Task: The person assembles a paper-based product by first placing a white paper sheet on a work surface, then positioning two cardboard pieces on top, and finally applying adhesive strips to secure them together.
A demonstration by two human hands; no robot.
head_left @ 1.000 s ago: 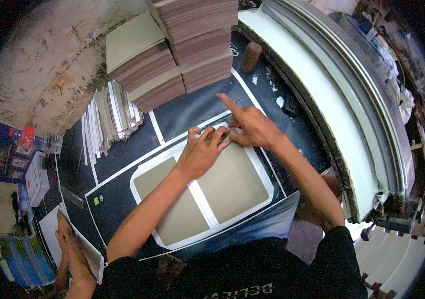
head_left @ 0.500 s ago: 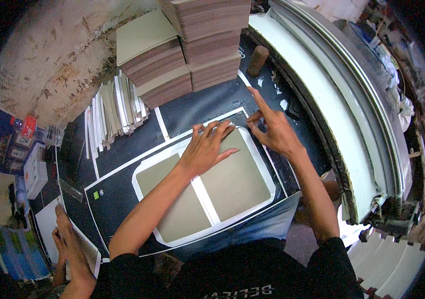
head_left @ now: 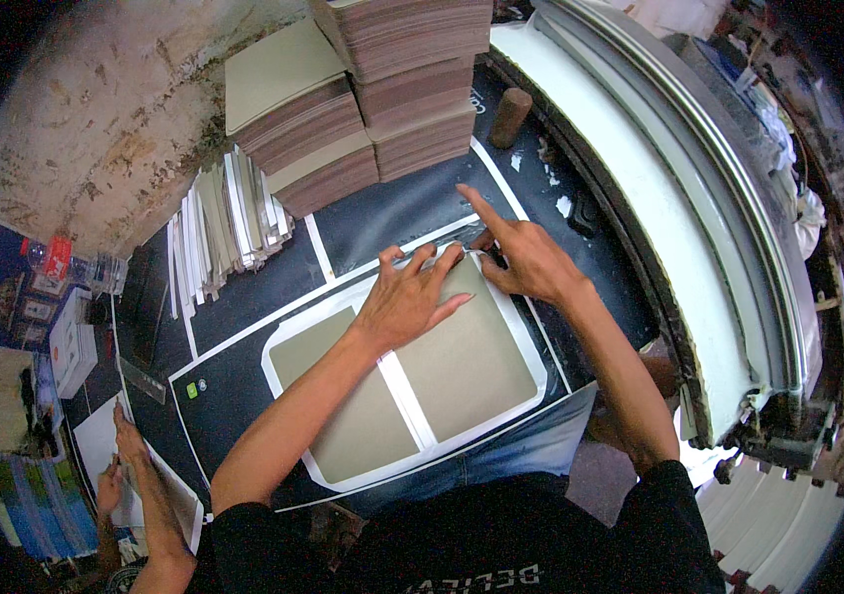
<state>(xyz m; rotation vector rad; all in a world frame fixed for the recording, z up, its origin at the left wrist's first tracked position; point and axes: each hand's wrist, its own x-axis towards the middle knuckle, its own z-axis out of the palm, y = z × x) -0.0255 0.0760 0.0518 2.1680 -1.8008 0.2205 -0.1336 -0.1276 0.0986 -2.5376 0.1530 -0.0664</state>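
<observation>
A white paper sheet [head_left: 277, 374] lies on the dark table mat, its outer edges framing two grey-beige boards. The left board [head_left: 363, 432] and the right board [head_left: 486, 358] are parted by a narrow white strip [head_left: 405, 398]. My left hand [head_left: 412, 297] rests over the boards with spread fingers, its fingertips bent at the far edge near the right corner. Beside it, my right hand [head_left: 531, 259] is at that far right corner. Its index finger points outward while the thumb and other fingers are curled together; whether they pinch the paper's edge is hidden.
Tall stacks of grey boards [head_left: 313, 129] stand at the back, beside a bundle of thin strips [head_left: 229, 223]. A brown cylinder [head_left: 510, 118] stands near a large white-topped machine [head_left: 630, 188] on the right. At the lower left, another person's hands [head_left: 135, 450] work on a white sheet [head_left: 95, 436].
My right hand has moved left and closer to my left hand, onto the sheet's far right corner. My left hand stays almost in place. The other person's hands have shifted slightly.
</observation>
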